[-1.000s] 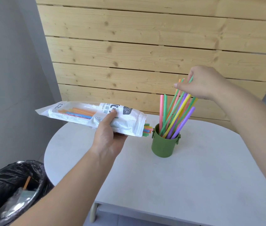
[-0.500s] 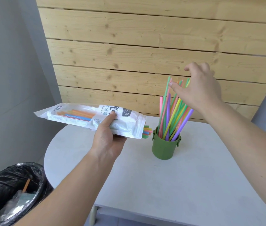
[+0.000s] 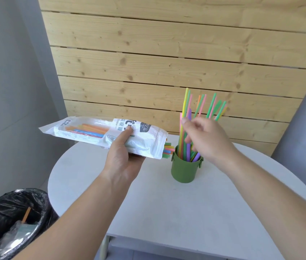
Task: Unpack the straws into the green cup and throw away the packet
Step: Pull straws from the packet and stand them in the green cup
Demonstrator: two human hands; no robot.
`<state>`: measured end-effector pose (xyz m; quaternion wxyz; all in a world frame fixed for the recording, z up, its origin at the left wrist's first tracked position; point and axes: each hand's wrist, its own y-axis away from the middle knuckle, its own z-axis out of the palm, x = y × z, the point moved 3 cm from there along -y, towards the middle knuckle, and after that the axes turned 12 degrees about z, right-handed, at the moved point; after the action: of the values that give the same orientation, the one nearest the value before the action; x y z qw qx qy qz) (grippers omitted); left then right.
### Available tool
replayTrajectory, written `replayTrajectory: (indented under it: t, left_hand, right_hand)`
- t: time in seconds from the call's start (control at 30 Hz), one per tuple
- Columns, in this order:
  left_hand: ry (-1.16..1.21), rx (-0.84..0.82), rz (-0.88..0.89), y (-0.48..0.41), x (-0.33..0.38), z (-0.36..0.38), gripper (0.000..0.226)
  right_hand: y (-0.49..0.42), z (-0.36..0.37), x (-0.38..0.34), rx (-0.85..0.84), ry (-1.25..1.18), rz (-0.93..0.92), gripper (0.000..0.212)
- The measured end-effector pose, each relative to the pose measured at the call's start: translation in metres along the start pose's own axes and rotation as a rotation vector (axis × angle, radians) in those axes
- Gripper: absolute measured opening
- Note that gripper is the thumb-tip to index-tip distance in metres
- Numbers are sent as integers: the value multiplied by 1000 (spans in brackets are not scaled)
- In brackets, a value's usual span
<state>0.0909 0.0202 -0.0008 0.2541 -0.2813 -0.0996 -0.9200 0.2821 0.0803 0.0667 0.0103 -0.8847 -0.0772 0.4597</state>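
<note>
packet [image 3: 96,132]: white, held level over the surface [image 3: 167,203] at its 10 o'clock side; open end faces 3 o'clock, just beside the green cup [image 3: 184,169]; packed straws [image 3: 168,150] poke out there.
left hand [image 3: 124,162]: under the packet, thumb on top, fingers beneath, clamped on it.
bin [image 3: 36,199]: black-lined, on the floor at 7 o'clock of the surface.
right hand [image 3: 206,139]: blurred, before the standing straws [image 3: 187,102]; fingers loosely apart, gripping nothing.
green cup: upright on the surface.
standing straws: in the cup, fanned toward 12 and 1 o'clock.
wall [image 3: 167,53]: wooden planks behind.
</note>
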Motion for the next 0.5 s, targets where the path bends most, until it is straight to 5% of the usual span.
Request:
replayTrajectory:
  t: [0.1,0.27,0.5]
  left_hand:
    - [-16,-17,1,4,-1,4,18]
    - [-42,-48,13,7,0,9,18]
    - [-36,-19,20,7,1,8,19]
  right_hand:
    - [19,25,10,-204,-134,169,45]
    - [32,39,19,-303,-411,237,31]
    - [30,31,24,-212,-477,214,18]
